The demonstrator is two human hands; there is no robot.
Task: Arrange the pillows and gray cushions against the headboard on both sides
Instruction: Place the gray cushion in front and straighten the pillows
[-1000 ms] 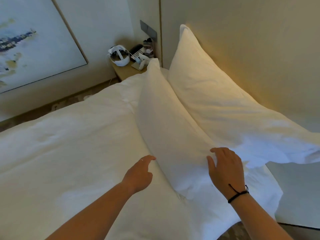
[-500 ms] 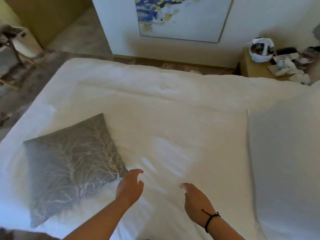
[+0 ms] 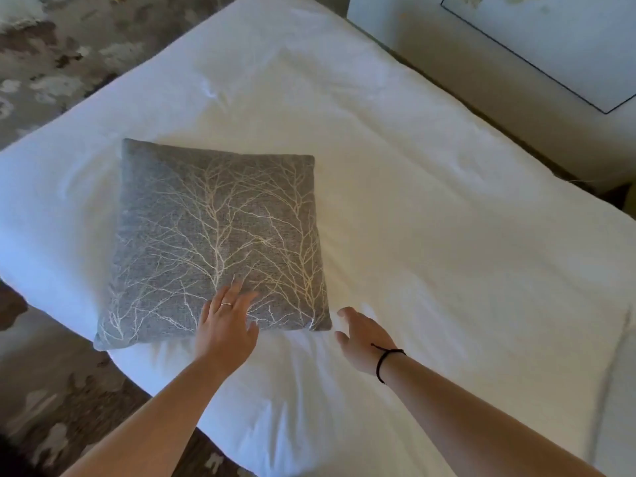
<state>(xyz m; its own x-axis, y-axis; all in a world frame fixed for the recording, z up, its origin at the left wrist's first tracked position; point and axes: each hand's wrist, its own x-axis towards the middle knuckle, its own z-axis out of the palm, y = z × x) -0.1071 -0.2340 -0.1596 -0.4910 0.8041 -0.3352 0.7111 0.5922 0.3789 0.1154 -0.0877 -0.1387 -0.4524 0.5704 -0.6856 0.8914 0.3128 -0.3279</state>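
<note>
A gray cushion (image 3: 213, 235) with a pale branch pattern lies flat on the white duvet (image 3: 430, 218), near the bed's near-left corner. My left hand (image 3: 225, 325) rests flat on the cushion's near edge, fingers spread, a ring on one finger. My right hand (image 3: 361, 337), with a black band at the wrist, hovers open just right of the cushion's near-right corner, not touching it. The edge of a white pillow (image 3: 619, 407) shows at the far right. The headboard is out of view.
Patterned brown carpet (image 3: 51, 407) lies left of and below the bed. A pale wall with a framed painting (image 3: 550, 39) runs along the bed's far side at the upper right.
My view has swung left from the pillows at the headboard to the gray cushion. Both hands have moved to it; the left one now lies on its near edge.
</note>
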